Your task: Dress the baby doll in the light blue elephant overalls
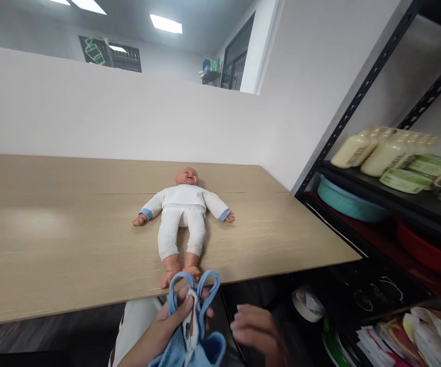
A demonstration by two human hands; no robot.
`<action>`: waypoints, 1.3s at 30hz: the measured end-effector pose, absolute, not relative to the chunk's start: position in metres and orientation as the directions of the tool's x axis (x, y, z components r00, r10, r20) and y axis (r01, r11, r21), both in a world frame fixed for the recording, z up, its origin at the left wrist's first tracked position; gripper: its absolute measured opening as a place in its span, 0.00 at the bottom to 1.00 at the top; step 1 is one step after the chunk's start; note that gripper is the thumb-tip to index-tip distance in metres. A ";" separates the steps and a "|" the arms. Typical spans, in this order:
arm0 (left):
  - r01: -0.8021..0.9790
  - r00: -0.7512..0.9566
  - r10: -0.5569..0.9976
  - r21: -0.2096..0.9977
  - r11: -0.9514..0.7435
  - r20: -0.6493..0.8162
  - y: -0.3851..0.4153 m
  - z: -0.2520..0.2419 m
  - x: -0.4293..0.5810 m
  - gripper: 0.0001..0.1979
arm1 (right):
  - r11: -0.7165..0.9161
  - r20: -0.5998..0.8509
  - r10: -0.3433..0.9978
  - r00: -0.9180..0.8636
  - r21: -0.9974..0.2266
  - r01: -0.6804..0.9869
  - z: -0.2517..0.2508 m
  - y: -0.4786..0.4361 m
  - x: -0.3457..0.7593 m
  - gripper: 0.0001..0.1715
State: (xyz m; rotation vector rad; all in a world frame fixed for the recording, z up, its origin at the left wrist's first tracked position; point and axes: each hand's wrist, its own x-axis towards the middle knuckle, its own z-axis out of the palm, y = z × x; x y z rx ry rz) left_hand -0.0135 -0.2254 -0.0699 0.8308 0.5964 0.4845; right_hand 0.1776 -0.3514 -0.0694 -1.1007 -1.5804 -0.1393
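My left hand (174,313) is closed on a blue garment (205,349) with two looped straps and a white printed piece in its middle. The thumb presses on the white piece, and the fingers go behind the straps. To the right of the garment, my right hand (256,329) is slightly blurred, with fingers loosely bent and nothing visible in them. A baby doll (184,204) in a white top and white trousers with blue cuffs lies on its back on the wooden table (71,265). Its bare feet point toward me, close behind the straps.
On the right, a black shelf rack (358,176) holds cream-coloured bottles (388,153), green packs (407,181), a teal basin (350,201) and a red basin (430,250). Packets (404,341) lie lower down. A white wall (129,117) stands behind the table.
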 end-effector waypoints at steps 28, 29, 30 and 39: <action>0.065 0.697 0.711 0.978 -0.200 0.099 -0.175 0.023 -0.073 0.25 | 0.532 0.626 0.767 0.141 -0.744 0.404 0.011 -0.279 0.195 0.07; 0.119 0.718 0.692 0.968 -0.220 0.069 -0.175 0.027 -0.073 0.30 | 0.540 0.627 0.763 0.155 -0.751 0.380 0.012 -0.274 0.193 0.06; 0.174 0.720 0.693 0.954 -0.243 0.045 -0.176 0.032 -0.070 0.34 | 0.546 0.633 0.756 0.169 -0.751 0.370 0.014 -0.269 0.190 0.06; 0.190 0.806 0.581 0.881 -0.433 0.112 -0.181 0.032 -0.035 0.21 | 0.514 0.632 0.716 0.296 -0.764 0.388 0.030 -0.248 0.200 0.11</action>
